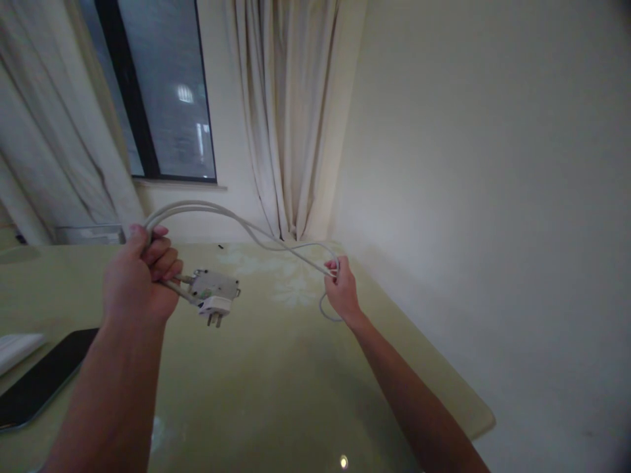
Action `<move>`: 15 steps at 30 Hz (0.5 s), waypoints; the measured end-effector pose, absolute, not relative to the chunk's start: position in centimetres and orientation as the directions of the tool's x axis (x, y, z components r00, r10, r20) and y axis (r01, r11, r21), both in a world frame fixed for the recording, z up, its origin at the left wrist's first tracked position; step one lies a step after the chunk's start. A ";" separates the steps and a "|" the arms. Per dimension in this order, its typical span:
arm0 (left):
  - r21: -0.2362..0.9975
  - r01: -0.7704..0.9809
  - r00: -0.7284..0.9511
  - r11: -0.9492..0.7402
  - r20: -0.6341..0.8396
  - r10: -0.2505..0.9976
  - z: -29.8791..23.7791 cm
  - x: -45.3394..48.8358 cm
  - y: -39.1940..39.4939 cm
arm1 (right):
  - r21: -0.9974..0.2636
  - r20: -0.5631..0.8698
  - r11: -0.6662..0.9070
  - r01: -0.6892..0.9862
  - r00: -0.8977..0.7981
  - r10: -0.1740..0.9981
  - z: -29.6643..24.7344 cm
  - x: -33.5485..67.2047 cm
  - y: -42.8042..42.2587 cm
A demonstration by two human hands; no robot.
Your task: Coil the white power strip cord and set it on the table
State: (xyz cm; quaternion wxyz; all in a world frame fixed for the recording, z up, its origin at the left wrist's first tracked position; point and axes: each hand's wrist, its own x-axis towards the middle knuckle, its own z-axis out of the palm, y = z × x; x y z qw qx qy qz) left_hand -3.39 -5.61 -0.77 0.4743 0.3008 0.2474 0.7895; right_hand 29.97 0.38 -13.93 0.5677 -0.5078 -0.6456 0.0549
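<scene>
A pale grey power cord (197, 205) arches above the table between my two hands. My left hand (148, 269) is closed around its doubled strands. Below that fist dangle a white plug (215, 307) with metal prongs and a flat, light-coloured power strip or adapter box (211, 284), close together; its exact kind is unclear. My right hand (340, 286) pinches the cord's other side, where it bends back. A small loop of the cord hangs under the right fingers. The cord's ends inside both hands are hidden.
The glossy pale green table (266, 381) meets the wall on the right. A black phone (44, 381) and a white object (17, 348) lie at the left. Curtains (290, 118) and a window (162, 85) stand behind. A tiny dark bit (221, 247) rests near the back edge.
</scene>
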 end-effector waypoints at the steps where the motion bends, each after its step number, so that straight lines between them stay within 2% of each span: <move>1: 0.673 -0.611 -0.362 -0.417 0.231 0.903 -0.7 -3.6 -5.7 | -0.568 0.733 0.518 0.640 0.106 0.672 -13.9 31.0 -0.3; 4: 0.658 -0.648 -0.346 -0.383 0.194 0.918 -0.7 -4.2 -5.8 | -0.322 0.772 0.625 0.711 -0.185 0.608 -14.3 33.8 -2.6; 6: 0.649 -0.669 -0.338 -0.361 0.166 0.926 -0.8 -4.7 -5.7 | -0.216 0.682 0.687 0.694 -0.396 0.615 -14.9 35.3 -4.1; 8: 0.649 -0.681 -0.326 -0.339 0.146 0.934 -0.9 -4.9 -5.5 | -0.144 0.584 0.727 0.671 -0.536 0.610 -15.6 36.3 -5.3; 12: 0.659 -0.687 -0.294 -0.305 0.131 0.947 -0.8 -4.9 -5.6 | 0.030 0.425 0.786 0.618 -0.719 0.549 -16.8 36.7 -7.1; 15: 0.664 -0.683 -0.295 -0.304 0.131 0.947 -0.4 -4.7 -6.0 | 0.063 0.391 0.758 0.649 -0.715 0.580 -17.4 36.1 -7.8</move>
